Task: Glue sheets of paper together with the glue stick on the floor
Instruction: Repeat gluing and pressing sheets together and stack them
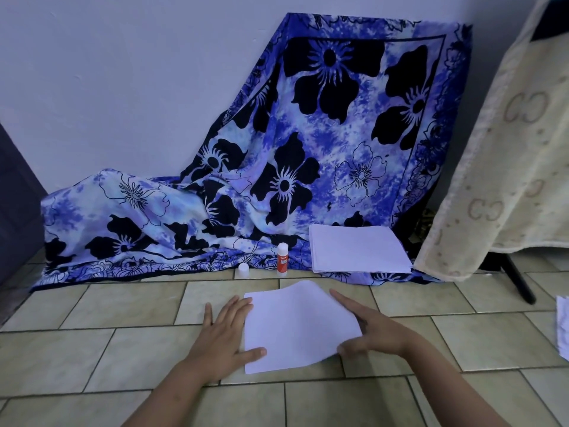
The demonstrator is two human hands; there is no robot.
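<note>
Pale tiled floor (123, 349), dark grout lines, meeting a plain white wall (123, 72). A blue floral cloth (308, 149) is draped against the wall and spills forward onto the tiles. On its near right part lies a stack of white paper (357, 248), squared up and flat. At the cloth's front hem we note the glue stick (283, 261), upright, with a red label and a white top; a small white cap (243, 270) stands to its left, apart from it. In front of us, a single sheet (295, 325) lies on the tiles, bowed upward toward its right side. The left hand (223, 332) rests flat at the sheet's left edge, fingers straight and spread, the thumb lying on the near left corner. The right hand (375, 331) lies against the right edge, forefinger stretched along it; we cannot tell whether the other fingers curl under the paper. A cream blanket (508, 164) hangs at far right, with a dark stand leg (517, 282) below it.
</note>
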